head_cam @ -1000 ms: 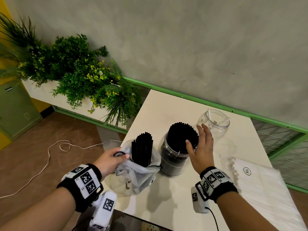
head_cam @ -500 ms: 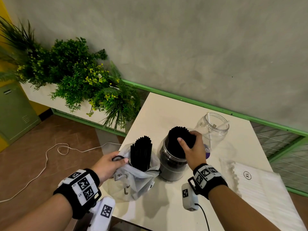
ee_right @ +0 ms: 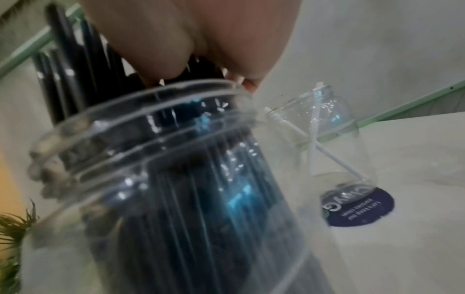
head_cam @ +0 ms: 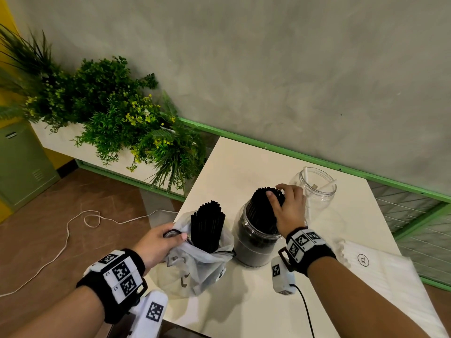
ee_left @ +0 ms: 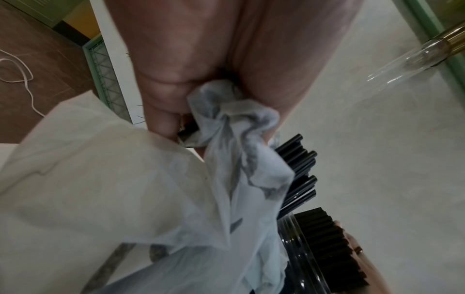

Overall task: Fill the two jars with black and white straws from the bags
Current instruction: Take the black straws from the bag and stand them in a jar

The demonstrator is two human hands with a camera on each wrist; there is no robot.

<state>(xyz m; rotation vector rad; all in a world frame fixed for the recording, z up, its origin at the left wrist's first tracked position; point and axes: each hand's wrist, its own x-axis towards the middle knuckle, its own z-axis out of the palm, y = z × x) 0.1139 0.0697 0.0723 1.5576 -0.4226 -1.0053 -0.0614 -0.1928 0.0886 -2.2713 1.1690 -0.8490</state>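
A clear jar [head_cam: 255, 242] packed with black straws [head_cam: 262, 206] stands mid-table. My right hand [head_cam: 277, 192] grips the top of that bundle, thumb on the near side and fingers curled over the ends; the right wrist view shows the fingers [ee_right: 161, 49] pressed on the straws above the jar rim [ee_right: 141, 111]. Left of it, a translucent bag [head_cam: 195, 269] holds more black straws [head_cam: 207, 223]. My left hand [head_cam: 175, 236] pinches the bag's bunched rim [ee_left: 226, 119]. Behind stands a second clear jar [head_cam: 317, 189] with two white straws [ee_right: 313, 139].
A flat bag of white straws [head_cam: 380, 289] lies at the right front of the white table [head_cam: 244, 167]. Green plants [head_cam: 117, 118] fill a planter left of the table. A white cord [head_cam: 73, 230] lies on the brown floor. A grey wall stands behind.
My right hand went from open beside the jar's straws to gripping the top of the bundle. The left hand kept its hold on the bag rim.
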